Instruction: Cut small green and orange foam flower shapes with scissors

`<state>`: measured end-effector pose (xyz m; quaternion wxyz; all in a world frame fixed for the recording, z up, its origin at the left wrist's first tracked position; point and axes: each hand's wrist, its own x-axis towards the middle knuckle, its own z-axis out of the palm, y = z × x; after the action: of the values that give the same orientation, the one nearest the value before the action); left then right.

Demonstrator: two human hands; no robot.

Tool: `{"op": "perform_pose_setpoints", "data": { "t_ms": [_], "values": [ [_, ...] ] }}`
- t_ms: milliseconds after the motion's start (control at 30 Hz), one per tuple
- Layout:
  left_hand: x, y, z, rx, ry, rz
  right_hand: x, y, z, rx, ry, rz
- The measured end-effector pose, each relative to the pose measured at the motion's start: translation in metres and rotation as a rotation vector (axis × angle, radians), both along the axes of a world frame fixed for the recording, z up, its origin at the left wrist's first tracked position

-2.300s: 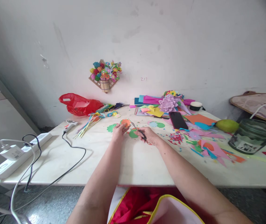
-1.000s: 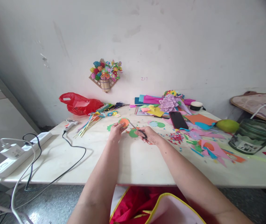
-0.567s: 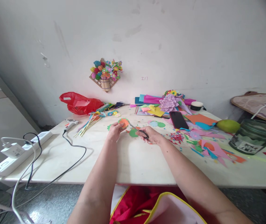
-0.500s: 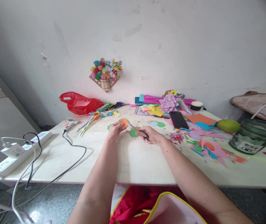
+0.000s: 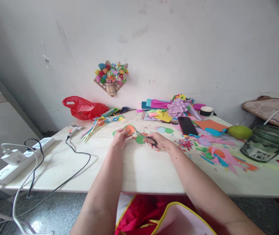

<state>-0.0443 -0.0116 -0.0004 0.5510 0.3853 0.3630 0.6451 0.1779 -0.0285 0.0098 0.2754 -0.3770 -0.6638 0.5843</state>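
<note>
Between the fingers of my left hand [image 5: 121, 137] is an orange disc [image 5: 130, 128] of paper or foam, with a green edge showing behind it. My right hand [image 5: 159, 141] is closed around the dark handles of a pair of scissors [image 5: 141, 133]. Their blades point left and reach the right edge of the orange disc. A green disc [image 5: 140, 139] lies on the table just below the blades. More cut pieces, a light blue disc [image 5: 161, 130] and another green disc [image 5: 169, 130], lie beyond my right hand.
Colourful scraps [image 5: 222, 156] cover the table's right side, near a phone [image 5: 188, 126], a green mango-like fruit [image 5: 239, 132] and a glass jar [image 5: 264, 147]. At left are a glue gun [image 5: 74, 131], its black cord, a power strip [image 5: 22, 160] and a red plastic bag [image 5: 88, 109].
Both hands stay almost in place. The scissor handles in my right hand look spread slightly wider, and the orange disc has barely moved.
</note>
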Motion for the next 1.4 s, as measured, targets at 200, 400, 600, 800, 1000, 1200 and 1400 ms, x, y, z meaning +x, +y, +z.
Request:
{"op": "perform_pose_setpoints", "data": {
  "t_ms": [200, 400, 600, 800, 1000, 1200, 1400],
  "values": [
    [-0.001, 0.000, 0.000, -0.004, 0.000, -0.029, 0.003, 0.005, -0.002, -0.004, 0.001, 0.034],
    [0.001, 0.000, 0.000, -0.021, -0.005, 0.004, 0.001, -0.001, 0.002, -0.019, 0.005, 0.012],
    [0.007, -0.001, 0.003, -0.026, -0.041, 0.072, -0.003, -0.004, 0.002, -0.012, 0.014, -0.030],
    [0.012, 0.000, 0.002, -0.021, -0.083, 0.111, -0.005, 0.000, -0.006, 0.009, 0.038, -0.057],
    [0.018, 0.002, 0.000, -0.025, -0.136, 0.134, -0.005, -0.002, -0.003, -0.020, 0.082, -0.072],
    [0.017, 0.002, 0.002, -0.024, -0.158, 0.145, -0.004, 0.002, -0.006, -0.007, 0.079, -0.044],
    [0.012, 0.001, 0.002, -0.004, -0.110, 0.108, -0.001, 0.006, -0.011, 0.028, 0.081, -0.019]
  ]
}}
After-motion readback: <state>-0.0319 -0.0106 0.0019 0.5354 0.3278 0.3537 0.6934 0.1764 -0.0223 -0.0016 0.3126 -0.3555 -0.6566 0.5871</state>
